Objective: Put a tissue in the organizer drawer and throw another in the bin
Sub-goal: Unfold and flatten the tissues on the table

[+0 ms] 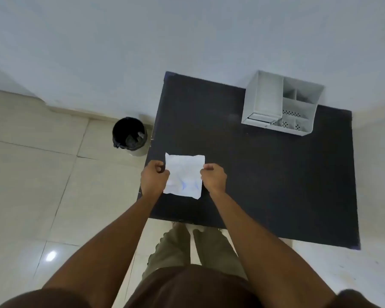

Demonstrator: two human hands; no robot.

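Note:
A white, creased tissue is spread out flat over the near left part of the black table. My left hand pinches its left edge and my right hand pinches its right edge. The white organizer stands at the table's far right corner, with open compartments on its right side and a drawer front low on its left; the drawer looks slightly pulled out. The round bin with a black liner stands on the floor left of the table, with some crumpled stuff inside.
A pale wall runs behind the table and the bin. Light floor tiles stretch to the left and in front. My legs stand at the table's near edge.

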